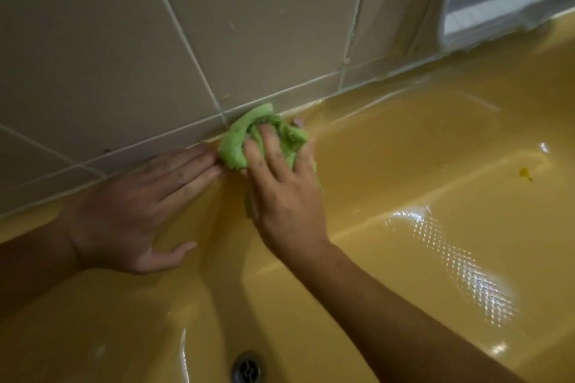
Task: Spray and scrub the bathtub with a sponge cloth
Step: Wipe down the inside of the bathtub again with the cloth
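Head view: the right hand (286,193) was laid over the bunched green cloth (236,137), with thumb and fingers curled into its folds, so that the cloth was gripped and pressed down at once. The left hand (133,205) was spread flat and held nothing, its fingers straight and close together. It was braced on the rim of the yellow bathtub (404,140), and its fingertips were just beside the near-left edge of the cloth; whether they touched it could not be told.

The cloth was thus found under and just beyond the right hand's fingers, wedged where the rim met the tiled wall (124,56). That joint ran as a long line from behind the left hand, under the cloth, and away past the right hand to the upper right.

The coming stroke was judged to depend on this line. Scrubbing along it to the right would be unobstructed, while to the left the path was closed by the braced left hand, which would have to be lifted first. The right hand was plainly the working one.

Further out, a small dark-yellow spot (525,173) was seen on the tub floor, well to the right of the right hand. The drain (248,369) lay near the right forearm, towards the viewer. No spray bottle was in view.
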